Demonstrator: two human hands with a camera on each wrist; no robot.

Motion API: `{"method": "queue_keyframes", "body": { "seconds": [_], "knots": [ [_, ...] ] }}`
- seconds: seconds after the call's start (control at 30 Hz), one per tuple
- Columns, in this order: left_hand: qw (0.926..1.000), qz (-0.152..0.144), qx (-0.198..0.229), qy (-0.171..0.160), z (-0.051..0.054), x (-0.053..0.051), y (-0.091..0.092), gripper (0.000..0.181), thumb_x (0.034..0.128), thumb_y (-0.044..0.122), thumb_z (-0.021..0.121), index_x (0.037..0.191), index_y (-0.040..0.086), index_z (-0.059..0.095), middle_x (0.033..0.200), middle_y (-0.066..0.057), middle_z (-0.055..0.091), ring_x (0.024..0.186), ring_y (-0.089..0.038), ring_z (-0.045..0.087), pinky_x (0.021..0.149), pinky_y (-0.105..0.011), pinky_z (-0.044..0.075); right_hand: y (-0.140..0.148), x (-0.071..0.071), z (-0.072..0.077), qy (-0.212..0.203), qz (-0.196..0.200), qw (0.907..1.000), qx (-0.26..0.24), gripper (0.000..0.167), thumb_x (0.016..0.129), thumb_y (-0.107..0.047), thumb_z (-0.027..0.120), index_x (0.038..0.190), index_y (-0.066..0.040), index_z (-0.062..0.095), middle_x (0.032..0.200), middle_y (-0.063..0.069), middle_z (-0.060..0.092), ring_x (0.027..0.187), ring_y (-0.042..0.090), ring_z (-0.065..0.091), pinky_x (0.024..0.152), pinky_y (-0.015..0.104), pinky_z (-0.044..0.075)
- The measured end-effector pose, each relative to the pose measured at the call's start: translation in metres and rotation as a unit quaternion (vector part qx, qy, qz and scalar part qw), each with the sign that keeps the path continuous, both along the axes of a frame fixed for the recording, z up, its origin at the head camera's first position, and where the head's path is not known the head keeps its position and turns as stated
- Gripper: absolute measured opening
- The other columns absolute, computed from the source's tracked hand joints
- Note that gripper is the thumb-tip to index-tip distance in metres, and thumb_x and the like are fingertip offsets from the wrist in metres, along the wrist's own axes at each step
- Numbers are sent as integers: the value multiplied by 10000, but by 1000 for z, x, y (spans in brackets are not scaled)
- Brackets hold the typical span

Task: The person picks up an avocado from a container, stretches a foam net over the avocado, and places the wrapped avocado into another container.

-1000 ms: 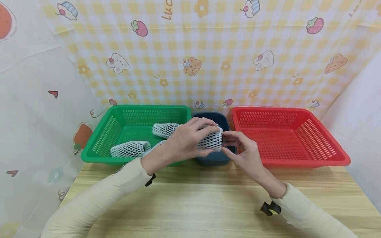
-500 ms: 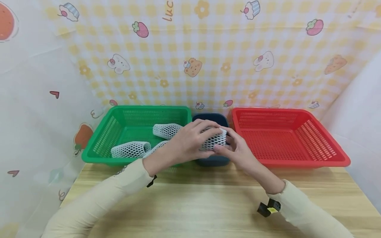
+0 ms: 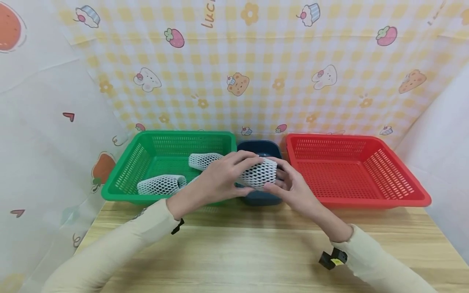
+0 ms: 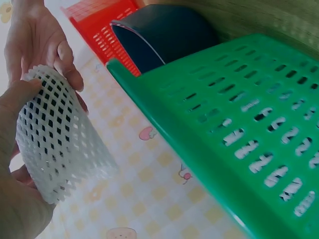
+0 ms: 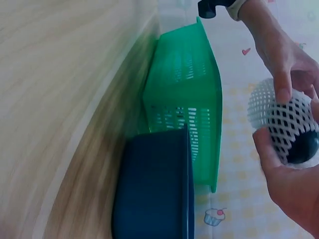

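Observation:
Over the dark blue bin [image 3: 260,199], a white foam net sleeve [image 3: 259,174] is held between both hands. A dark, smooth, rounded object [image 5: 303,148] sits inside the sleeve and shows at its right end in the right wrist view; its kind is unclear. My left hand [image 3: 220,175] grips the sleeve from the left, thumb below and fingers over the top. With thumb and fingers, my right hand [image 3: 300,191] holds the sleeve's right end. In the left wrist view the sleeve's left end [image 4: 99,164] looks thinner and paler, without the dark object behind it.
Several more foam sleeves [image 3: 159,185] lie in the green basket [image 3: 108,189] on the left, one partly hidden by the left arm. To the right stands a red basket [image 3: 340,179]. All three containers line the back of the wooden table [image 3: 234,252], before a patterned cloth [image 3: 205,61].
My right fingers have moved from the dark object at the sleeve's end onto the sleeve itself. In the head view the sleeve's edge now covers that dark end. The left hand shifted slightly left.

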State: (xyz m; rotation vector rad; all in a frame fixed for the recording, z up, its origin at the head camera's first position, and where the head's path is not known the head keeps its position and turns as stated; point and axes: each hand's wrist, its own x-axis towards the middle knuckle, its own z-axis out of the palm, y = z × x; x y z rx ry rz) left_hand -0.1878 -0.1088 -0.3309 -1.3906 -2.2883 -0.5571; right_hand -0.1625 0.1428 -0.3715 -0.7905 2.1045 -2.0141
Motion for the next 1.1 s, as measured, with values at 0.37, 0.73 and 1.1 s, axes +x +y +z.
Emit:
{"method": "queue_keyframes", "body": {
  "seconds": [0.37, 0.73, 1.1],
  "knots": [
    [9994, -137, 322, 75, -5, -5, -8, 675, 785, 264, 904, 1358, 88, 593, 1330, -103, 583, 1156, -252, 585, 942, -369, 512, 16, -5, -9, 1119, -884, 9897, -138, 362, 937, 148, 620, 1282, 66, 547, 1192, 264, 602, 995, 272, 663, 877, 319, 544],
    [9992, -264, 277, 75, -9, -6, -4, 660, 801, 286, 893, 1356, 83, 598, 1334, -97, 580, 1174, -240, 577, 962, -344, 498, 12, -4, -16, 1158, -722, 9904, -228, 407, 848, 224, 676, 1221, 82, 597, 1163, 222, 630, 1012, 296, 668, 872, 353, 544],
    [9990, -209, 384, -36, -6, -5, 1, 710, 771, 319, 916, 1358, 80, 595, 1349, -100, 577, 1167, -249, 578, 968, -363, 498, 9, -3, -18, 1660, -917, 9813, -340, 458, 802, 261, 695, 1224, 107, 604, 1179, 180, 647, 1022, 260, 672, 876, 361, 547]
  ]
}}
